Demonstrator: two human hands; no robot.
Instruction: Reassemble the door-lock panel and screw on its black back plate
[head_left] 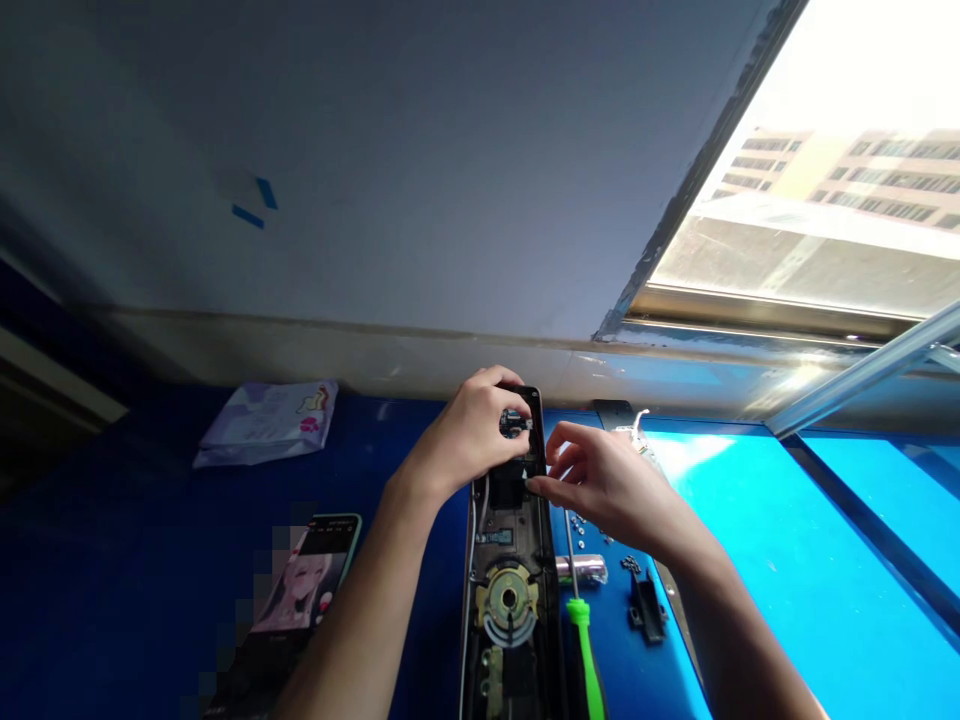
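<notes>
A long black door lock housing [491, 520] lies open with its inside facing up, its far end toward the wall. My left hand [476, 425] is curled over that far end, thumb and fingers arched around a small circuit board [513, 422]. At the right rim, my right hand [600, 475] is closed, its thumb tip over the edge and its fingers bent along the outer side. Whether a small part sits under the fingertips is hidden. Nearer me in the housing is a round brass-coloured mechanism [509, 598].
Right of the housing lie a green-handled screwdriver [585, 650], a shiny cylinder [592, 570], several screws [577, 527] and a black plastic part [646, 608]. A phone [304, 590] and a lilac packet [270, 422] are on the left. A wall and window stand behind the blue table [405, 430].
</notes>
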